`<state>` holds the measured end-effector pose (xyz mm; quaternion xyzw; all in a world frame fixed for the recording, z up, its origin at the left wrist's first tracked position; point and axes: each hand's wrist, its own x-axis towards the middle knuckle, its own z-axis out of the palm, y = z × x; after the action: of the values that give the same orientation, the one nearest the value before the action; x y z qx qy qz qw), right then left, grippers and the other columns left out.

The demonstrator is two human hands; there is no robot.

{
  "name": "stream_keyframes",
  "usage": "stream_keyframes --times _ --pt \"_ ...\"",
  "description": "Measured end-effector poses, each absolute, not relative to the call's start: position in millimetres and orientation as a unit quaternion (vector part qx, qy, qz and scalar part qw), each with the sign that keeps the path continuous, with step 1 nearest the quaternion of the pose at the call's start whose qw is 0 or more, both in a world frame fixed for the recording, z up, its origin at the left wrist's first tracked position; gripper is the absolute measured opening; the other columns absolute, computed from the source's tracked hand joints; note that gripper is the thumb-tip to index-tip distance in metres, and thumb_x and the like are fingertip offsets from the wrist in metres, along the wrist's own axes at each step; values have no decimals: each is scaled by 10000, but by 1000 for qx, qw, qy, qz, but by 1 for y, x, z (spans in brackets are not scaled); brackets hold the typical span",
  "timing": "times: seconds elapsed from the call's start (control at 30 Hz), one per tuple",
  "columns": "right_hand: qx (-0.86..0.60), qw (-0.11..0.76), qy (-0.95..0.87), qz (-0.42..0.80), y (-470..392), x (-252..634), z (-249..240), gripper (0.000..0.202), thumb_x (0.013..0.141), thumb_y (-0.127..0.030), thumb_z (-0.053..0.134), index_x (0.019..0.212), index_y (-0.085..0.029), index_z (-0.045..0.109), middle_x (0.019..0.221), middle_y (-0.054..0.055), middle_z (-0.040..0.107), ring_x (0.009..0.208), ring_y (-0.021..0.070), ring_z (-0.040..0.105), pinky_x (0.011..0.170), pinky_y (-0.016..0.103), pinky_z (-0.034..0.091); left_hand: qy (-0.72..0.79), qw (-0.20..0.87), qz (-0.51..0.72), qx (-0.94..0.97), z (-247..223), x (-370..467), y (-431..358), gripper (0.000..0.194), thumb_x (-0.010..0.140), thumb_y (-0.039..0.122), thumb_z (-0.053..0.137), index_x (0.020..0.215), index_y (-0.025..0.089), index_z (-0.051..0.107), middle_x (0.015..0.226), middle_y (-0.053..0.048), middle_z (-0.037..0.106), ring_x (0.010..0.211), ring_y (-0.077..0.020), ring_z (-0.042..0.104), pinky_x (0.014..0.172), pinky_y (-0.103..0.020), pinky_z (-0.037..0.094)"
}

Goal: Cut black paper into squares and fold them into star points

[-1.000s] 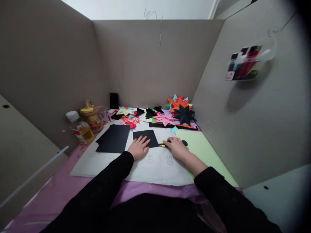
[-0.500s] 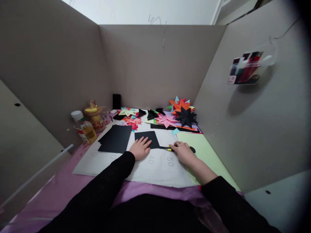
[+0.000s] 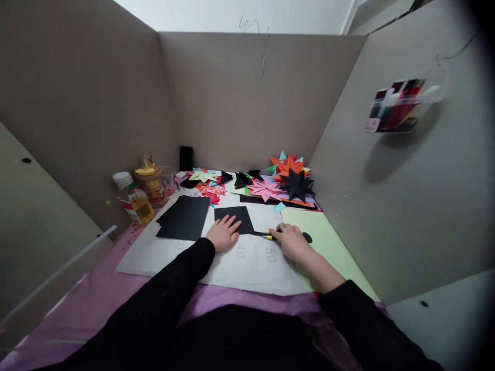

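Scissors (image 3: 284, 236) lie mostly hidden under the right hand (image 3: 291, 241).

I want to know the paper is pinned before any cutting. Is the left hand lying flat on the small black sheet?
Yes, the left hand lies flat with fingers spread on the near edge of the small black sheet.

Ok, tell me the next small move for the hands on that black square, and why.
Probably draw the cutter along the black square's right edge. The left hand lies flat on the square, pinning it to the white mat, and the right hand holds the cutter with its tip at the square's near right corner.
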<state>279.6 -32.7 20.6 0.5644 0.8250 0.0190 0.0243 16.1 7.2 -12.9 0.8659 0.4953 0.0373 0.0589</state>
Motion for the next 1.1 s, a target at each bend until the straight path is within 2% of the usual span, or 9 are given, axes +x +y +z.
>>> stream_keyframes --times 0.5,0.7,0.77,0.83,0.9,1.1 --pt "532 23 846 5 -39 264 24 464 819 -77 424 1220 -262 568 1100 127 564 1035 265 479 828 366 266 497 63 36 865 -12 17 7 540 916 444 302 1432 281 307 1522 -48 255 1392 -293 197 1076 -502 220" --pt "513 17 858 -31 -41 268 31 489 800 -85 453 1235 -279 566 1063 96 587 983 235 527 821 331 322 497 62 33 865 -13 16 8 533 921 439 291 1432 290 302 1524 -38 250 1392 -286 198 1078 -502 218" --pt "516 -3 855 -52 -40 289 39 507 803 -87 444 1268 -264 541 1094 86 584 995 210 535 833 297 352 496 63 32 866 -13 16 9 529 924 436 279 1433 293 299 1526 -34 246 1395 -281 192 1079 -499 218" --pt "547 -83 829 -81 -39 316 48 497 817 -98 421 1292 -206 522 1115 102 578 1016 208 535 875 291 370 495 63 34 866 -13 16 9 532 924 432 277 1436 288 295 1528 -37 240 1397 -285 183 1081 -502 211" --pt "580 -119 803 -66 -36 338 56 469 840 -149 428 1299 -200 513 1124 102 583 1036 224 529 895 308 380 494 63 35 867 -13 17 10 538 922 431 281 1437 279 295 1528 -44 239 1396 -292 182 1081 -508 206" --pt "659 -119 743 7 -1 338 50 448 863 -164 433 1307 -176 490 1168 125 547 1062 251 479 889 323 359 490 57 37 869 -11 18 10 542 921 428 284 1436 260 302 1524 -58 249 1394 -301 188 1078 -513 203"
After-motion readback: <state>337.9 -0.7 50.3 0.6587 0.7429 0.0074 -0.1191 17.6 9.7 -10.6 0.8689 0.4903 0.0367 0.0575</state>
